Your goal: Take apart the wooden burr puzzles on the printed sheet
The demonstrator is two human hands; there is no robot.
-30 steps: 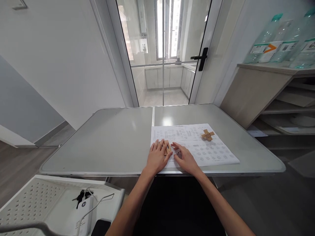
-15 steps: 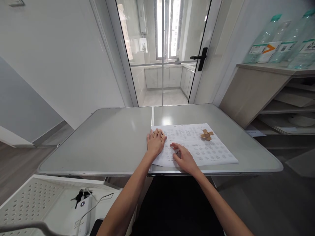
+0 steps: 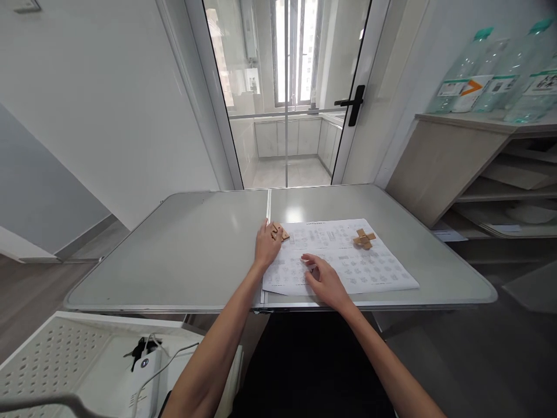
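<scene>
**A:** Grey tabletop (image 3: 183, 249) carries everything. The person's left hand (image 3: 266, 245) lies at the far left corner of the printed sheet (image 3: 374, 273). The right hand (image 3: 324, 280) rests on the sheet's near part, fingers loose, holding nothing.

**B:** And the wooden cross (image 3: 364, 238)?

**A:** On the sheet, well to the right of both hands, with nothing touching it.

**B:** What of the left hand's grip?

**A:** Its fingers bend over the small wooden pieces (image 3: 282, 234), which poke out just beyond the fingertips at the sheet's edge. Whether they are pinched or merely pressed down cannot be told.

**B:** How would those pieces handle?

**A:** Probably light, stiff and smooth, so apt to slide on paper. Their flat long sides look the surest hold, thumb against fingers.
</scene>
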